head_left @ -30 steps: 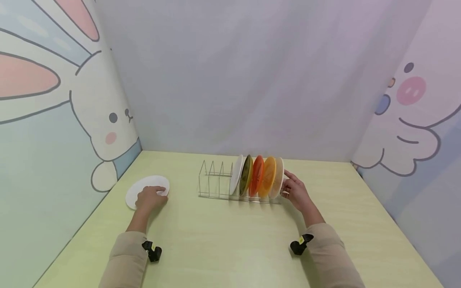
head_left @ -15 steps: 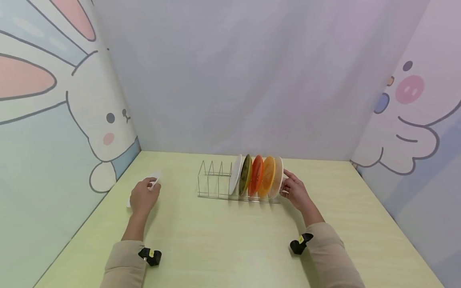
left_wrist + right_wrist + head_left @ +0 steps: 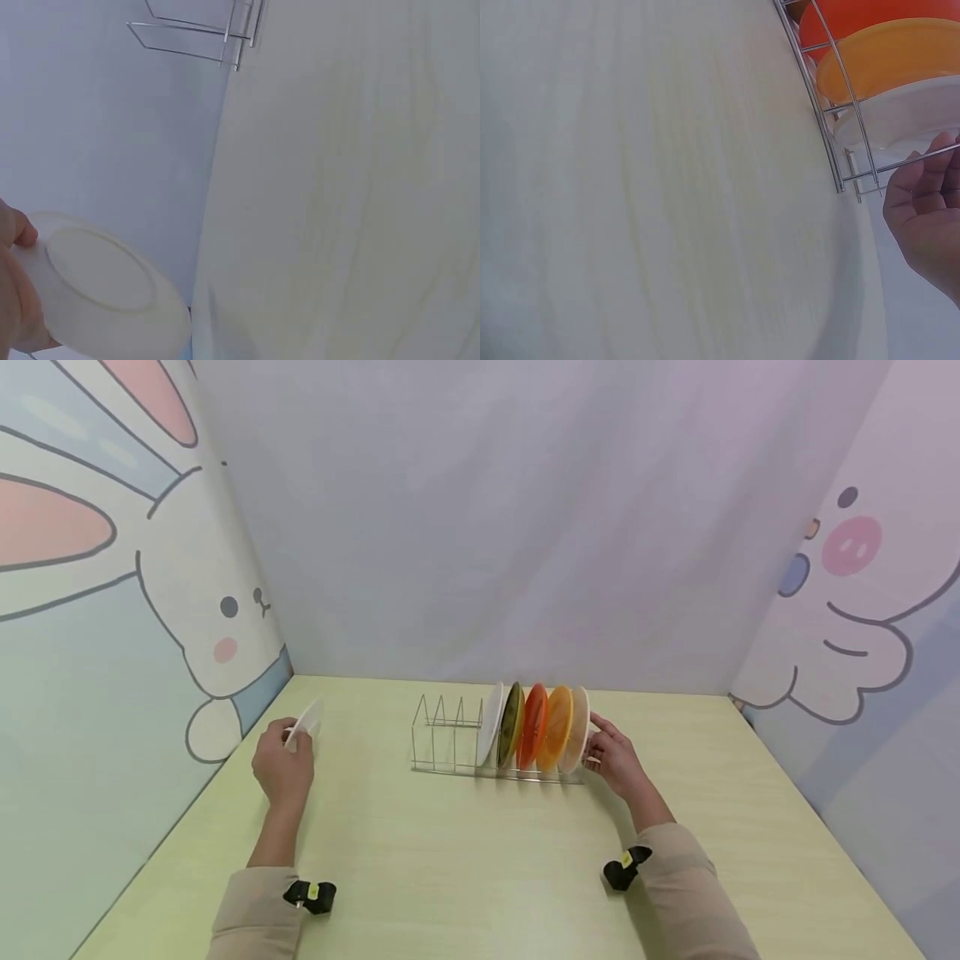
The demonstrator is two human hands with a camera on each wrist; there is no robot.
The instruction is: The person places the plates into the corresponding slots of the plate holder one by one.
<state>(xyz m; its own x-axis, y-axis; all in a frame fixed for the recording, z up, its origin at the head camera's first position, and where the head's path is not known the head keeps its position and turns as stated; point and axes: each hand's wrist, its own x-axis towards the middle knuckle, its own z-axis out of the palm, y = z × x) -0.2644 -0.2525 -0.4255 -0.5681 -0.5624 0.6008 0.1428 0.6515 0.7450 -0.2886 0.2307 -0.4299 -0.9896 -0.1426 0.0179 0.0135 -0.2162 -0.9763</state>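
Note:
My left hand [image 3: 283, 768] pinches the rim of a white plate [image 3: 306, 722], lifted and tilted on edge at the left of the table. The left wrist view shows the round foot ring on that plate's underside [image 3: 105, 281]. A wire dish rack [image 3: 432, 769] stands in the middle. In it lean a white plate [image 3: 491, 727], a dark green one [image 3: 511, 727], a red one [image 3: 533, 727], an orange one [image 3: 556, 731] and a pale one [image 3: 576, 731]. My right hand [image 3: 617, 764] holds the rack's right end, fingers curled at the end wire against the pale plate.
The rack's left slots hold no plates. Beneath everything is a light wooden table [image 3: 480, 860]. A grey curtain-like backdrop [image 3: 487, 527] closes off the back, and panels with cartoon animals [image 3: 195, 635] stand at both sides.
The left hand has picked the white plate up off the table, turning it from flat to nearly upright and shifting slightly left. The right hand and the rack stay in place.

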